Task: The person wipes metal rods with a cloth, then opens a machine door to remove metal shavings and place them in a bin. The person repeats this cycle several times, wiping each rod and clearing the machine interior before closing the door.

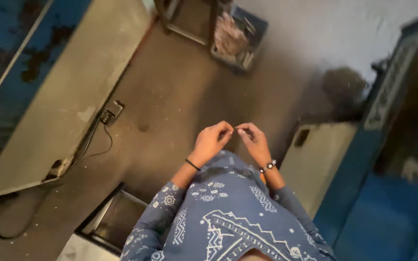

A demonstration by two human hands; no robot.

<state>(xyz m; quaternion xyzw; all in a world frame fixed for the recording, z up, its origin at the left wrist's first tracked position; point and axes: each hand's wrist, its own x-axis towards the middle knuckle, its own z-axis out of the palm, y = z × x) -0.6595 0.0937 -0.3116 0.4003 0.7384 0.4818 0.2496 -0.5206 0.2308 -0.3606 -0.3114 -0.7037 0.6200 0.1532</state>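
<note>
The left hand (211, 140) and the right hand (253, 140) met in front of the person's chest, above the dark floor (170, 96), with fingertips curled in toward each other and nearly touching. Both hands were closed into a fine pinch, thumb against forefinger, on something too small and thin to make out; it might have been a thread or a tiny fastening, but the view did not show which. Whatever it was sat between the 2 pinches, at the middle of the scene. Judged by the grip, it was very light, limp or slender, and easy to lose, so a fingertip hold close to its ends suited it better than a full grasp. A dark band circled the left wrist and a beaded bracelet (268, 166) the right. A blue crate (240, 36) of scraps stood far off, a cable (90, 145) ran at the left.
</note>
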